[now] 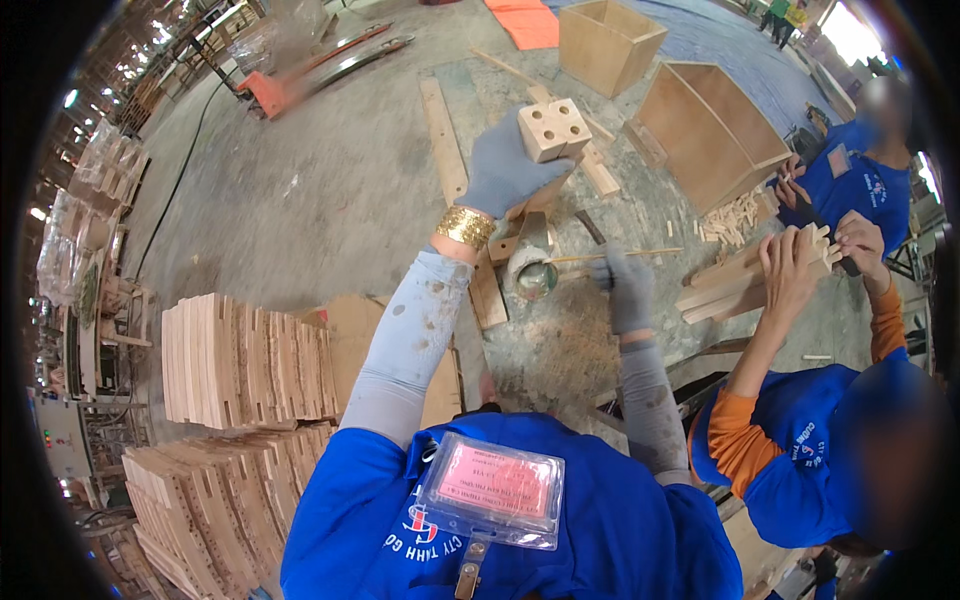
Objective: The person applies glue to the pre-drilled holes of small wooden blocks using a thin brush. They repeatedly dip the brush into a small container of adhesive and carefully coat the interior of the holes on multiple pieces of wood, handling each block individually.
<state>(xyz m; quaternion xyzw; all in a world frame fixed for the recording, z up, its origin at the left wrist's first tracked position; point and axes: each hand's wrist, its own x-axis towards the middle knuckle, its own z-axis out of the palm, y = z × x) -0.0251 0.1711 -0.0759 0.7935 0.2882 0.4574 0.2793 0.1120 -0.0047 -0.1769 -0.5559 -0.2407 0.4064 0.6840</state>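
My left hand (508, 172), in a grey glove, is wrapped round a bundle of square wooden bars (555, 131). The end face is turned up and shows a round hole in each bar. Over the worktable (550, 350), my gloved right hand (627, 288) is closed around a thin wooden stick (660, 251). One end of the stick lies over a small pot (536, 279) with a whitish rim. A dark curved tool (590, 226) reaches up from the right hand's fingers; whether they also grip it I cannot make out.
Two wooden boxes (712, 135) stand at the back right, near a pile of dowels (733, 218). On the right a co-worker's hands (790, 275) hold bars with dowels. Stacked wooden pieces (245, 360) stand at left, and a red pallet jack (268, 95) behind.
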